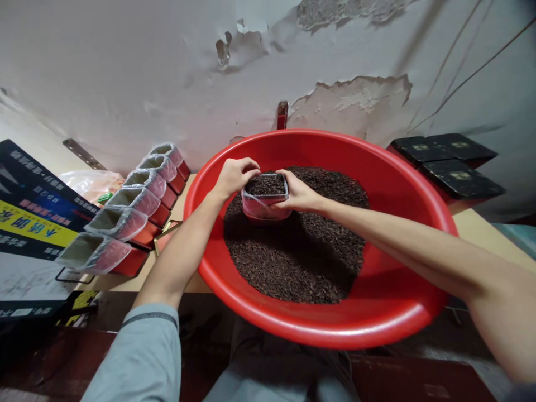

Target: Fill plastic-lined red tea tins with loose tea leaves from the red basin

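A red tin lined with a clear plastic bag is full of dark, dry, twisted leaves that look like loose tea. It is held upright over the large red basin. My right hand wraps around its right side, thumb at the rim and fingers along the front. My left hand is at the left rim, fingers curled and pinched at the bag's edge; the fingertips are partly hidden. A broad heap of the same dark tea lies in the basin beneath the tin.
On the left, several red tins with open plastic liners stand in a row on the wooden table. Beside them is a printed box. Several black-lidded tins stand at the right. A peeling wall rises behind.
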Tool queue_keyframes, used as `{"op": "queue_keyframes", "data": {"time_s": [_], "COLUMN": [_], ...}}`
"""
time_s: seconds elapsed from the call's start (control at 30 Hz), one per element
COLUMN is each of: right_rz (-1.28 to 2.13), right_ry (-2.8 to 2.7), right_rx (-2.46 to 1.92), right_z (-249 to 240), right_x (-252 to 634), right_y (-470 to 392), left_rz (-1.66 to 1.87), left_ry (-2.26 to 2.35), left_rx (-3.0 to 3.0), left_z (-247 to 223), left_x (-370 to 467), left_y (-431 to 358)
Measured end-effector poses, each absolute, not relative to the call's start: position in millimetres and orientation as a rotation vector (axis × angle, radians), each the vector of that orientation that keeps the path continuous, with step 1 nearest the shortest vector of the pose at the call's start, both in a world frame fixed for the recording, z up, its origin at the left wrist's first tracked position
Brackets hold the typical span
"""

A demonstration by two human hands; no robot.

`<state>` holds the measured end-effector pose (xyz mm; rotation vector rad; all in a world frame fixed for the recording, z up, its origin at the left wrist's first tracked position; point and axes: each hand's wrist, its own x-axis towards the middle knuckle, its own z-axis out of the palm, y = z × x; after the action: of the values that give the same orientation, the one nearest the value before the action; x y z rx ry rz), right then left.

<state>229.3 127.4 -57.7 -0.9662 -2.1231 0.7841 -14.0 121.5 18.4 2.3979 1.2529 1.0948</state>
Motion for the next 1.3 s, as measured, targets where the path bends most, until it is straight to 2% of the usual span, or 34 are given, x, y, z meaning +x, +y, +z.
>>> {"op": "queue_keyframes", "data": {"time_s": [0.43,0.6,0.7,0.77,0.87,0.93,1.03,1.17,1.3], "right_rz": [0.758,0.728,0.792,0.815,0.689,0.57,0.495,0.486,0.554], "right_ry": [-2.173,-2.183,-2.256,-2.333,-2.457,-2.489,-2.47,-2.362,-2.221], "right_rx": [-0.964,-0.952,-0.92,-1.016,-1.388,-1.665,-1.857,-1.839,-1.856], "right_z": [-53.2,-54.8,-53.5,-53.5,-60.6,-70.9,-88.2,-99.4,-93.9], "right_x": [229.9,228.8,237.0,252.2,281.9,295.1,292.8,268.0,255.4], "right_y": [129.6,131.8,137.1,144.8,157.4,161.0,155.2,136.8,127.1], "left_rz": [1.158,1.08,0.911,0.641,0.196,0.036,-0.071,-0.172,0.039], "left_ry": [1.145,1.095,1.086,1.156,1.307,1.321,1.246,1.251,1.267], "left_rx": [2.444,2.404,2.536,2.62,2.645,2.679,2.755,2.723,2.609], "left_z": [17.7,15.4,16.7,15.1,7.3,1.8,-0.4,8.5,18.4], "left_x": [-2.3,-4.5,-5.1,-2.0,6.7,12.1,16.8,19.1,15.8], "left_y": [114.4,116.5,116.4,113.9,106.2,100.3,93.2,90.1,94.5]}}
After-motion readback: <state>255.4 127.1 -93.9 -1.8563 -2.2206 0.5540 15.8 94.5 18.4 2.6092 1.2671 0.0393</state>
